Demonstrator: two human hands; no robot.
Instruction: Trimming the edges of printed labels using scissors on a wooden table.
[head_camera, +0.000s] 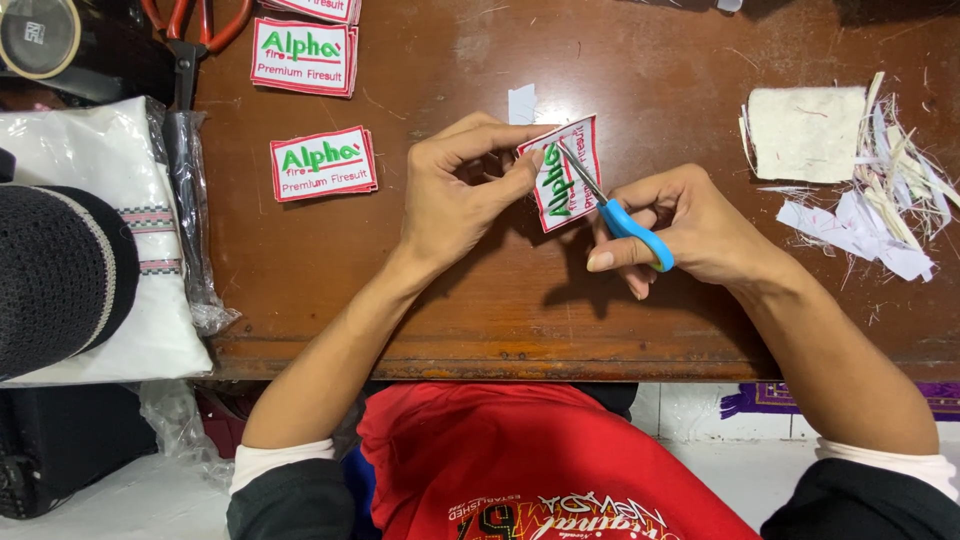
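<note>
My left hand pinches the upper left edge of a white embroidered patch with a red border and green lettering, held just above the brown wooden table. My right hand grips small scissors with blue handles. Their metal blades point up and left and meet the patch near its top edge. A small white scrap lies on the table just beyond the patch.
Two stacks of matching patches lie at the left of the table. Orange-handled scissors rest at the top left. A pile of white trimmings sits at the right. Bagged white cloth and a dark knitted cap are at the far left.
</note>
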